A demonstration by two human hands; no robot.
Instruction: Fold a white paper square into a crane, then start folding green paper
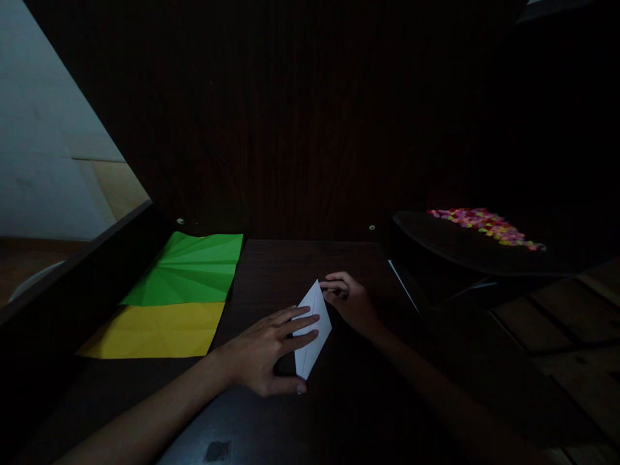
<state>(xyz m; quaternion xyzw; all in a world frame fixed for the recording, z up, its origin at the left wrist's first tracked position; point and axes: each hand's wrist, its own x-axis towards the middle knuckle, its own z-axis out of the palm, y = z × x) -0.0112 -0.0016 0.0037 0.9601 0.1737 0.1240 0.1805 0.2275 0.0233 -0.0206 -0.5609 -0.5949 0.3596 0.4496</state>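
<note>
A folded white paper [314, 336], narrow and pointed at both ends, lies on the dark desk [271, 271]. My left hand [264, 352] rests flat on its left side, fingers spread across it and thumb at its lower tip. My right hand [349, 301] pinches the paper's upper right edge near the top point with curled fingers.
A creased green sheet [188, 268] and a creased yellow sheet [157, 329] lie side by side at the desk's left. A dark raised surface [460, 252] at right carries a heap of small colourful pieces [484, 225]. A dark panel stands behind the desk.
</note>
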